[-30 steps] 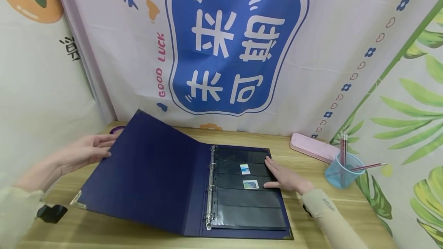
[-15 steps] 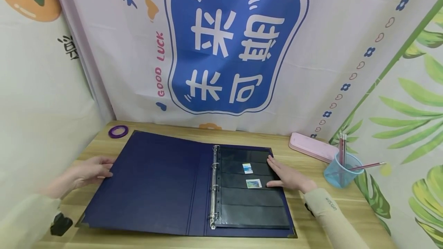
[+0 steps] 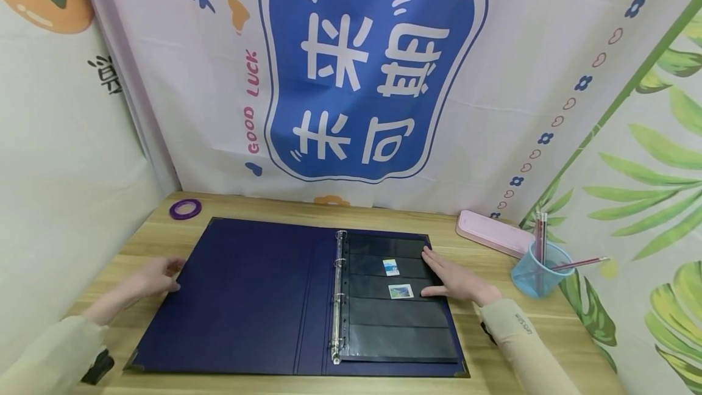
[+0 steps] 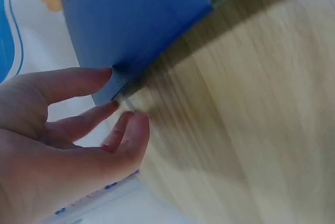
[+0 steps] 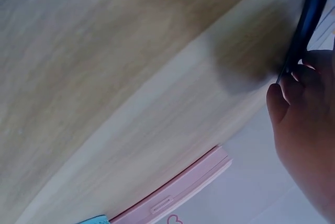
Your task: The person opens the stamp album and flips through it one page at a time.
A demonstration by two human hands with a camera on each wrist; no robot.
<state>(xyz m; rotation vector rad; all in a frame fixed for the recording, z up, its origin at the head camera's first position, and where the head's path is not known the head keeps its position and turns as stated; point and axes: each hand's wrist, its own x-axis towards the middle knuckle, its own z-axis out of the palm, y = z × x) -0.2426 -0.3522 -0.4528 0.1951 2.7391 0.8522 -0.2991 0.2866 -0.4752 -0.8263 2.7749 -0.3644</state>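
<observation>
A dark blue ring-bound stamp album (image 3: 247,297) lies spread out on the wooden table, its cover to the left. On its right side, a black pocket page (image 3: 397,337) carries two small stamps, an upper blue-and-white one (image 3: 391,267) and a lower green-blue one (image 3: 401,291). My left hand (image 3: 156,277) pinches the cover's left edge; the left wrist view has the thumb (image 4: 78,84) on the cover's inner face and a finger at the edge. With fingers extended, my right hand (image 3: 455,278) rests on the page's right edge.
Behind the album's left corner lies a purple ring (image 3: 185,209), perhaps a tape roll. At the back right are a pink case (image 3: 493,232) and a blue mesh cup (image 3: 540,273) holding several pencils. Printed cloth (image 3: 378,78) hangs behind the table (image 3: 493,352).
The album's cover has come down to the left with my left hand and now lies about flat. The purple ring has come into full view. My right hand stays on the page.
</observation>
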